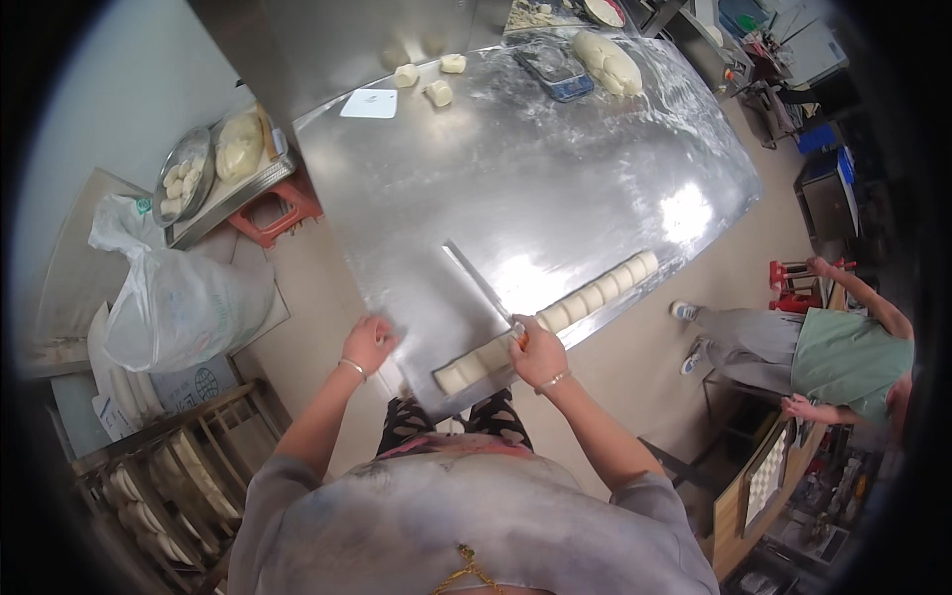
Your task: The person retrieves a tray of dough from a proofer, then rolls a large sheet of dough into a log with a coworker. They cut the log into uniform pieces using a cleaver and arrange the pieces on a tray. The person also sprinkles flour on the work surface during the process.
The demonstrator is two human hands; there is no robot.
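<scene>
My right hand is closed around the orange handle of a long knife. Its straight metal blade points up and to the left over the steel table. Beneath and beside that hand, a row of pale cut dough pieces runs along the table's front edge; the hand covers part of the row. At the table's near left edge, my left hand is apart from the dough. Its fingers are loosely bent and spread a little, and I see nothing held in them.
Toward the back lie several dough pieces, a white scraper, a blue tub and a large dough lump. Left stands a red stool beside a dough bowl and plastic bag. Another person is at right.
</scene>
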